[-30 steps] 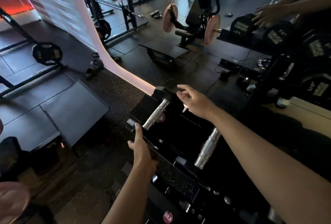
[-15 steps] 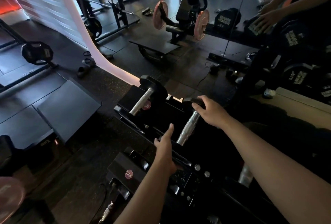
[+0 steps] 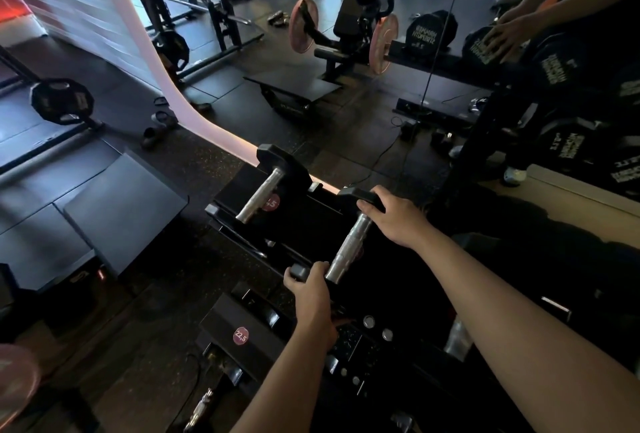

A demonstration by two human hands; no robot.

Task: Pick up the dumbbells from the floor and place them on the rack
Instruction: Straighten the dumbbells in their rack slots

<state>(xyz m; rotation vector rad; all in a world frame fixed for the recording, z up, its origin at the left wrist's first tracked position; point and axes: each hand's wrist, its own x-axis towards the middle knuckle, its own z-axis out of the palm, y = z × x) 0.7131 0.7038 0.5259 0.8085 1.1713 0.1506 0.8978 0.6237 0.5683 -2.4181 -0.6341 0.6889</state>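
Note:
A black dumbbell with a knurled steel handle [image 3: 348,247] lies on the top shelf of the black rack [image 3: 311,224]. My right hand [image 3: 394,221] grips its far head and my left hand [image 3: 310,288] grips its near head. To its left, a second dumbbell [image 3: 259,198] rests on the same shelf, a round pink weight sticker beside its handle. On the lower shelf sits a larger dumbbell marked 22.5 [image 3: 240,335]. Most of the rack is in deep shadow.
A mirror runs along the right wall and shows a person's hands on big dumbbells [image 3: 431,34]. A plate-loaded machine with pink plates [image 3: 346,37] stands ahead. Flat black platforms [image 3: 121,210] lie on the floor at left, with a plate-loaded bar [image 3: 62,100] beyond them.
Both hands moved from the left dumbbell's area onto the right dumbbell. My left hand went from open beside the handle to closed on the near head, and my right hand settled on the far head.

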